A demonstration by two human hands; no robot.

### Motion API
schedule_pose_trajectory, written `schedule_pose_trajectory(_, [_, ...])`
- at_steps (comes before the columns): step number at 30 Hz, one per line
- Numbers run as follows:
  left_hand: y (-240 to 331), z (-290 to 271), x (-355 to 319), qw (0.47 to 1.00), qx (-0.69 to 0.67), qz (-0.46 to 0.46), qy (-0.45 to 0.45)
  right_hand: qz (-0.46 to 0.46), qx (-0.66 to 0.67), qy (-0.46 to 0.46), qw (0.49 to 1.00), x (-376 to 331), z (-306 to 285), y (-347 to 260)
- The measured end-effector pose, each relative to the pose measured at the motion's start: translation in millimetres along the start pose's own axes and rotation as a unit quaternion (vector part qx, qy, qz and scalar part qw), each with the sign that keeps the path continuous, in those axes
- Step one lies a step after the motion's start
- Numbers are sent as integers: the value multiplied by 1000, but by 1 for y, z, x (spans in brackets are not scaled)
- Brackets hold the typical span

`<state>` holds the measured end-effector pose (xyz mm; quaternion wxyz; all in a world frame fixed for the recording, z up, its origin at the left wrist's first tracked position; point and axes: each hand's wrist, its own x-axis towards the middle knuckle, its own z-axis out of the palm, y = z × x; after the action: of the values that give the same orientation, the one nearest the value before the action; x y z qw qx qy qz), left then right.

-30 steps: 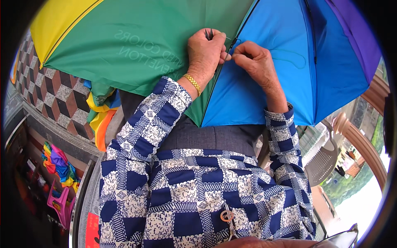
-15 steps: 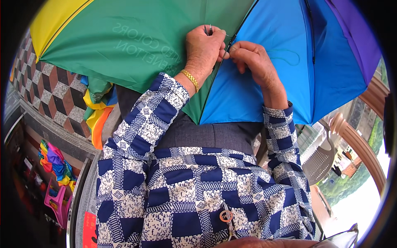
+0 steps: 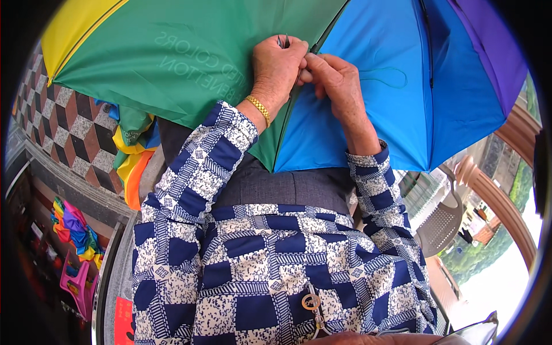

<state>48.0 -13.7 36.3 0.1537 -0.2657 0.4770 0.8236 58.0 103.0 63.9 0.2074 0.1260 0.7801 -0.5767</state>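
Observation:
An open rainbow umbrella (image 3: 190, 54) lies across my lap, its inner side with the ribs facing me. My left hand (image 3: 280, 68) is closed at the black rib (image 3: 328, 31) along the seam between the green and blue panels. Two pointed metal tips, like small thread snips (image 3: 283, 41), stick out above that hand. My right hand (image 3: 340, 83) pinches at the same rib, its fingertips meeting those of my left. What lies between the right fingertips is too small to make out. A loop of green thread (image 3: 386, 77) trails over the blue panel beside the right hand.
More folded multicoloured umbrella cloth (image 3: 133, 161) hangs to my left above the patterned tile floor (image 3: 77, 129). Lower left are another colourful bundle (image 3: 77, 227) and a pink plastic stool (image 3: 77, 287). On the right stand a perforated chair (image 3: 441, 227) and a brown curved railing (image 3: 489, 195).
My right hand has shifted left and closed up against my left hand at the rib. The left hand, the umbrella and the thread loop have moved slightly left in view.

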Motion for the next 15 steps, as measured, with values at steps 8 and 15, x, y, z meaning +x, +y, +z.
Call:
schedule_pose_trajectory(8, [5,-4,1,998,-20,-28,-53,-4,-98,-17,995,-15,-22,3])
schedule_pose_trajectory(15, [7,-5,1,998,7,-32,-46,-165,-290,62,941,-26,-36,-10])
